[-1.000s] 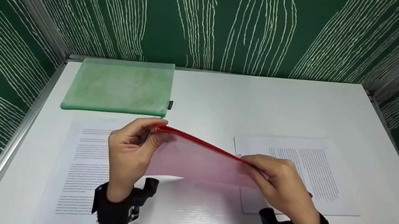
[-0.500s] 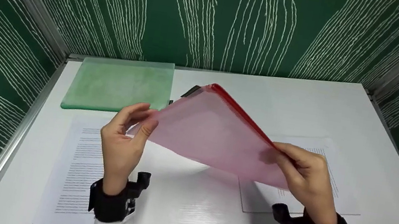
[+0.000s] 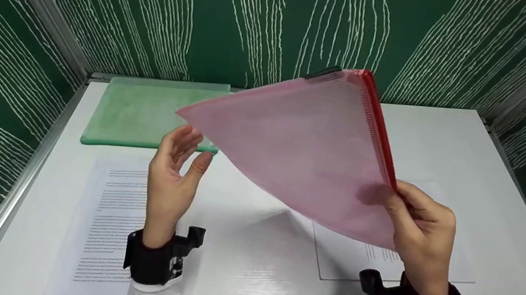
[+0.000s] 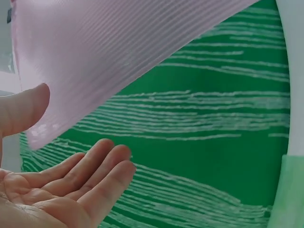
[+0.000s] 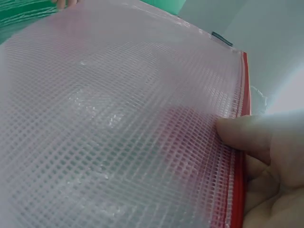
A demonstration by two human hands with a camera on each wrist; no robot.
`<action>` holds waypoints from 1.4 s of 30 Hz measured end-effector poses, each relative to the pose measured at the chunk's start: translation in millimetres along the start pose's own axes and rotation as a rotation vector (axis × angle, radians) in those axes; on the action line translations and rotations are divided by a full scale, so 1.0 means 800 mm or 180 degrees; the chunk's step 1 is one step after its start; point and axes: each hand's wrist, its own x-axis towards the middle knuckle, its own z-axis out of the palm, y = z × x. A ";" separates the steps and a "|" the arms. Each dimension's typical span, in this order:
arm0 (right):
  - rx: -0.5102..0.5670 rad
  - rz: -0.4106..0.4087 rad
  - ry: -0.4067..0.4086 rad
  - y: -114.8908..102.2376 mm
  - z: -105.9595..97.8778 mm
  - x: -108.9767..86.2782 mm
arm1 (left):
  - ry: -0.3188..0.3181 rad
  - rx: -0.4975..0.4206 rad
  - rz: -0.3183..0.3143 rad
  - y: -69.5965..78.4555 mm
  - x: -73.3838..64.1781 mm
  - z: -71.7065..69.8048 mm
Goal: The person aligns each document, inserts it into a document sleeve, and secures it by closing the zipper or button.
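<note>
A translucent pink mesh zipper pouch (image 3: 290, 141) is held up over the table, its red zipper edge on the right and a black tab on its upper edge. My right hand (image 3: 422, 233) pinches it by the zipper edge, thumb on the near face, as the right wrist view also shows with the thumb (image 5: 247, 135) over the mesh. My left hand (image 3: 174, 181) is just below the pouch's left corner, fingers spread and relaxed, holding nothing. In the left wrist view the palm (image 4: 57, 199) faces up under that corner, with the thumb overlapping the pouch (image 4: 95, 52).
A green zipper pouch (image 3: 156, 116) lies at the table's back left. One printed sheet (image 3: 107, 233) lies at the left, and printed paper (image 3: 345, 263) lies at the right, partly behind the pink pouch. Green walls with white wavy lines surround the white table (image 3: 250, 284).
The left hand has let go of the pouch. The right hand has moved slightly right and turned the pouch, so its zipper edge swung from nearly level to steep.
</note>
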 end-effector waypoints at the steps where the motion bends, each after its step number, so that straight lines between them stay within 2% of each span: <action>1: 0.0111 0.0049 0.0037 0.000 0.001 0.000 | -0.0076 -0.0018 -0.0029 -0.001 0.000 0.002; 4: 0.0381 0.0218 0.0116 0.000 0.005 0.000 | -0.0305 -0.0133 -0.0101 -0.003 0.001 0.008; 12: 0.0758 0.0650 0.0253 0.003 0.011 0.001 | -0.0887 -0.0460 -0.0223 -0.008 0.000 0.014; 16: 0.0996 0.0761 0.0360 0.008 0.014 0.002 | -0.1041 -0.0535 -0.0256 -0.009 0.000 0.018; 22: 0.1023 0.0885 0.0558 0.013 0.019 0.003 | -0.0986 -0.0446 -0.0245 -0.008 -0.001 0.022; 28: 0.1010 0.1164 0.0618 0.019 0.026 0.005 | -0.0844 -0.0352 -0.0286 -0.007 -0.002 0.021; 38: 0.0705 0.1535 0.0301 0.039 0.026 0.007 | -0.0822 -0.0237 -0.0438 -0.016 0.005 0.013; 42: 0.0284 0.1769 0.0012 0.044 0.024 0.009 | -0.0820 -0.0178 -0.0544 -0.021 0.007 0.010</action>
